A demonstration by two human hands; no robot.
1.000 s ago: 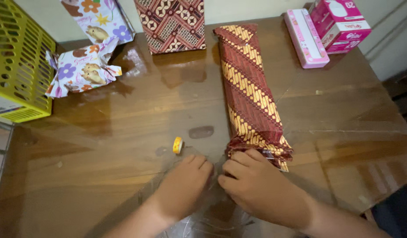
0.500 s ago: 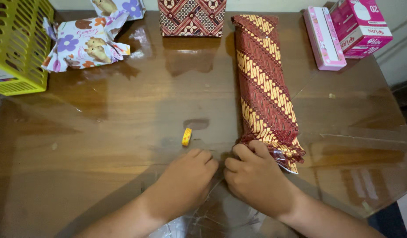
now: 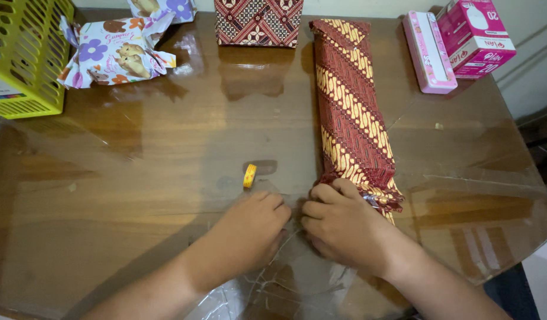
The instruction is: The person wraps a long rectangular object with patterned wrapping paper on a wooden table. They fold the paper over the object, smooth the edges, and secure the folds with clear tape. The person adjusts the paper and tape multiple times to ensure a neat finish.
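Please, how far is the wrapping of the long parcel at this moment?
Done: the long parcel is covered in patterned paper and its far end looks folded closed. In hand: the left hand and right hand work at its near end, on the clear plastic sheet. Left: the near end looks unfinished; the small tape roll lies beside them.

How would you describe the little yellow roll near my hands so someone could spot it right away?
Start at the long parcel wrapped in red and yellow batik paper lying down the middle of the brown table. Just beside its near end, on the left, stands a small tape roll, right above the left hand. It is the only tiny yellow ring; everything else nearby is a wrapped parcel or box.
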